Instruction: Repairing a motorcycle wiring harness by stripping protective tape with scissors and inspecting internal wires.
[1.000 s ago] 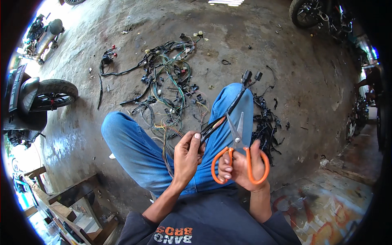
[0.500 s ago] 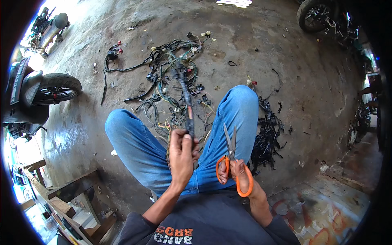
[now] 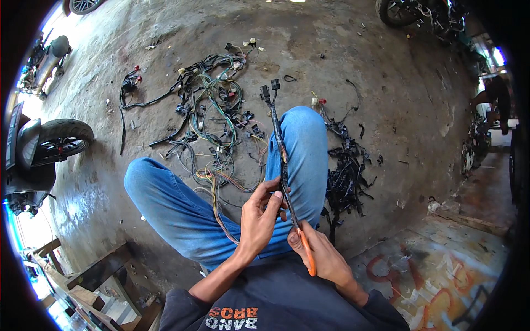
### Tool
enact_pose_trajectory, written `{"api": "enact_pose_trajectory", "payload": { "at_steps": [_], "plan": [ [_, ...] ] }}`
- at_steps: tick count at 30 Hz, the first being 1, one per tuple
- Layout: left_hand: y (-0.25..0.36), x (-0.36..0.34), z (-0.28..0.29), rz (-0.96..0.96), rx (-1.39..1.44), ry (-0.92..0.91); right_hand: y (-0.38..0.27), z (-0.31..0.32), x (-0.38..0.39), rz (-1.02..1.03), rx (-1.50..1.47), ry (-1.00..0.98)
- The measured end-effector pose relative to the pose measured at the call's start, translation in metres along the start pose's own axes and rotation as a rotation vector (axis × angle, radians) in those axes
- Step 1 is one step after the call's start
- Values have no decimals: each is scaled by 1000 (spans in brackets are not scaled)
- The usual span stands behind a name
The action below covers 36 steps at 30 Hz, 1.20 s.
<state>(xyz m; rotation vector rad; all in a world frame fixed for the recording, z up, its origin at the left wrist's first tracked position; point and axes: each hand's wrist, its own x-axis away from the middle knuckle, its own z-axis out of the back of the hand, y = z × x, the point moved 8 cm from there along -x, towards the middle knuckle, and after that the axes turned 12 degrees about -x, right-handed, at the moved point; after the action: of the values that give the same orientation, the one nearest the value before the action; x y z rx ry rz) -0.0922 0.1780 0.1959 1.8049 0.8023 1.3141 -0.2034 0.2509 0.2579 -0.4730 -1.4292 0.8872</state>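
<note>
Between the fingers and thumb of my left hand (image 3: 261, 214) is a black-taped wire bundle (image 3: 279, 138), part of a wiring harness. Its far end reaches past my right knee and carries black connectors (image 3: 265, 92). Some copper-coloured or bare wire shows through a gap in the tape. My right hand (image 3: 323, 251) is closed round scissors with orange handles (image 3: 307, 255). Their blades lie along the near part of the bundle, just right of my left fingers; whether they bite into the tape cannot be made out. Loose coloured wires (image 3: 223, 220) run over my left thigh.
A tangle of harness wires and connectors (image 3: 215, 132) spreads over the concrete floor ahead. Cut black tape scraps (image 3: 348, 176) are heaped right of my right knee. Motorcycle wheels (image 3: 66, 140) stand at the left and far right. A wooden frame (image 3: 96, 265) is at lower left.
The scissors came left, from apart with blades spread to lying against the bundle, handles closer together. The bundle's connector end swung right, clear of the tangle. The whole view shifted slightly.
</note>
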Motion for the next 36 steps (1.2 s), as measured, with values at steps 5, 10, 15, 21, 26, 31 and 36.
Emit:
{"api": "enact_pose_trajectory", "payload": {
  "at_steps": [5, 10, 15, 21, 26, 31, 36],
  "plan": [
    [9, 1, -1, -42, -94, -14, -4, 1, -7, 163, -7, 164],
    [38, 4, -5, -294, -529, 85, 6, -4, -19, 163, -123, 300],
    [44, 5, -13, -408, -680, 60, 4, 4, -23, 161, -191, 395],
    [43, 14, -23, -488, -693, 37, -3, 26, -30, 270, -223, 448],
    [50, 12, -24, -452, -647, 38, 2, 25, -36, 164, -544, 167],
    [58, 9, -17, -488, -742, -7, 0, 22, -36, -28, -862, -22],
    [65, 0, -9, -589, -843, -149, -10, 41, -30, -96, -886, -184]
  ]
}}
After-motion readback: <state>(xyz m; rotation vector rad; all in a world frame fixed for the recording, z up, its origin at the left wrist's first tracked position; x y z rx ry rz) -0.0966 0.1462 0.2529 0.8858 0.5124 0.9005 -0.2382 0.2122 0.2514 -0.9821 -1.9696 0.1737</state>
